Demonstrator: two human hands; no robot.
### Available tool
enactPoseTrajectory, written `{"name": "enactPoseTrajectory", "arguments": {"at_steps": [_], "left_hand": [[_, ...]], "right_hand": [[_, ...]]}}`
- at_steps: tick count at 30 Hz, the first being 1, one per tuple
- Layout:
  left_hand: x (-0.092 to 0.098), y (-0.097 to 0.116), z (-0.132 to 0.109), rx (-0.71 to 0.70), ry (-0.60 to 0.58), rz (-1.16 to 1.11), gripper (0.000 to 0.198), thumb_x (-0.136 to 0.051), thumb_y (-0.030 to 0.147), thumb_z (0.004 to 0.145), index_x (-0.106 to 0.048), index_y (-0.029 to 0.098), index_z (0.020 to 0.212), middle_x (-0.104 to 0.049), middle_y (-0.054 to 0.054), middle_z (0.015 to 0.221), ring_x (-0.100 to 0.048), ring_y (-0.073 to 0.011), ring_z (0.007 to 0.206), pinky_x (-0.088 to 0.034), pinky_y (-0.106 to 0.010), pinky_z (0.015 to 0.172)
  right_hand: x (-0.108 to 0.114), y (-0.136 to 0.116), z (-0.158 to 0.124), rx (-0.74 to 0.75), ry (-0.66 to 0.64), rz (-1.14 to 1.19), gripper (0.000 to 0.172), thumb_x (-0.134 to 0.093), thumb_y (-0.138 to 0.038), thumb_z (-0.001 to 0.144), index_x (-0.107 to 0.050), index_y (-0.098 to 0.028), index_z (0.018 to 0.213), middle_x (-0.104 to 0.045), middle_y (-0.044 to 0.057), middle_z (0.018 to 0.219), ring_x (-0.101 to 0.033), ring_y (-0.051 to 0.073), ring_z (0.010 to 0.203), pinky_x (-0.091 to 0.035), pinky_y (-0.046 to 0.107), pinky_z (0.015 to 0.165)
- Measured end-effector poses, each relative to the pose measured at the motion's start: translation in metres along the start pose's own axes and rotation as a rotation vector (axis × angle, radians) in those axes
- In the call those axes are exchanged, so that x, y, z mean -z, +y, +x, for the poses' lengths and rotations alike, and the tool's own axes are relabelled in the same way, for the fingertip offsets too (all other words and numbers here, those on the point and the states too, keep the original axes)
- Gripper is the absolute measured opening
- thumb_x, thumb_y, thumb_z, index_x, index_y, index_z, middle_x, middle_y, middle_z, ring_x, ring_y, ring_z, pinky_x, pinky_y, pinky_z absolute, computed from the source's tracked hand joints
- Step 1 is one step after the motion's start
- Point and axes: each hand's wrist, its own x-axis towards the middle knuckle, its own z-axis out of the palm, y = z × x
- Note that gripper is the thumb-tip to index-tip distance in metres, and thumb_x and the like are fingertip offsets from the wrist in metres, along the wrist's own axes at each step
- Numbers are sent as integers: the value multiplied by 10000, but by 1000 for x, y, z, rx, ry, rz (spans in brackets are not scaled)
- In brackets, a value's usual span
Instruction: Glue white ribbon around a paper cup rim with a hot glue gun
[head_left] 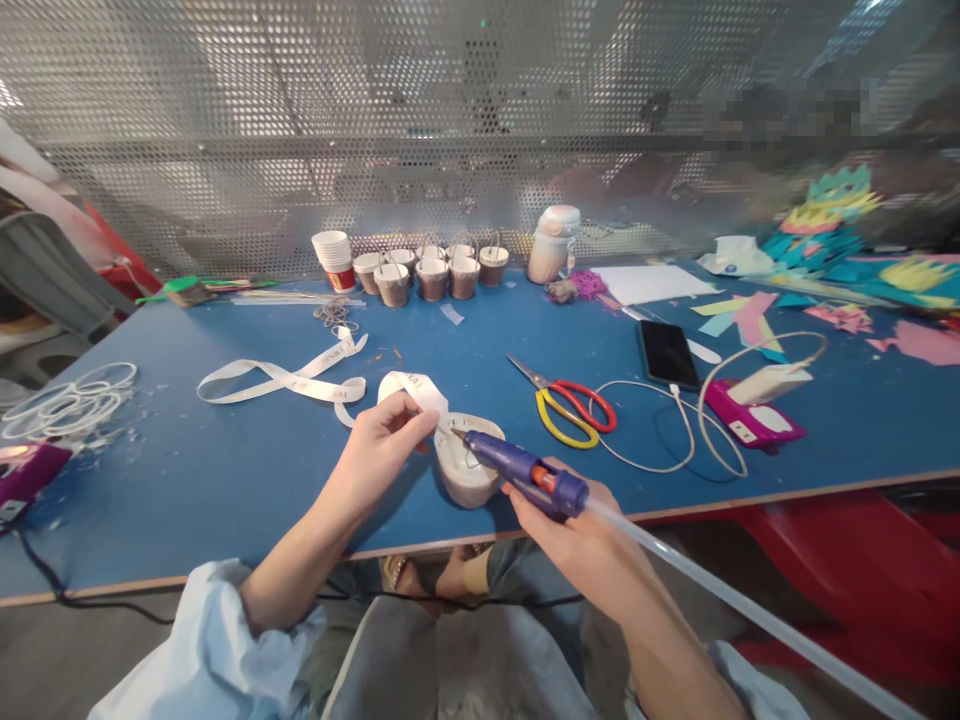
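Note:
My left hand (386, 440) pinches a white printed ribbon (411, 388) at the left rim of a small pale cup (469, 485). The ribbon's loose length (300, 383) lies in loops across the table to the left. Wrapped round a blue hot glue gun (517, 465), my right hand (574, 525) points its nozzle at the cup's inner rim, close to the ribbon. A long translucent glue stick (720, 585) juts from the gun's back end. Whether the nozzle touches the ribbon I cannot tell. Scissors (566, 400) with red and yellow handles lie right of the cup.
Several small brown cups (431, 275) and a paper cup stack (333, 258) stand at the back, beside a jar (553, 245). A phone (666, 352), a purple power strip (754, 415) and its cables occupy the right. A coiled white cord (75, 400) lies left.

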Motion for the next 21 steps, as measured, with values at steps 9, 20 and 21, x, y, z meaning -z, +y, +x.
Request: {"name": "enactPoseTrajectory", "arguments": {"at_steps": [9, 20, 21], "left_hand": [[-3, -1, -10, -23, 63, -19, 203, -681, 348, 756, -634, 153, 725, -620, -3, 721, -550, -120, 680, -459, -235, 644], [-11, -18, -29, -63, 142, -84, 164, -700, 312, 785, -655, 157, 818, -633, 0, 796, -547, -120, 759, -435, -224, 708], [-12, -20, -29, -66, 159, -90, 163, -703, 312, 785, -656, 160, 820, -634, 1, 799, -546, -121, 761, -434, -224, 707]], "right_hand": [[6, 8, 3, -203, 184, 164, 255, -556, -387, 868, -711, -185, 858, -609, -13, 535, -568, 150, 471, -464, 263, 484], [-22, 53, 70, -127, 64, -243, 337, -488, -364, 905, -673, -121, 1047, -706, 148, 1012, -647, 284, 1000, -475, 390, 890], [-25, 55, 71, -142, 62, -268, 331, -491, -361, 905, -676, -118, 1033, -707, 149, 991, -652, 284, 975, -480, 388, 874]]}}
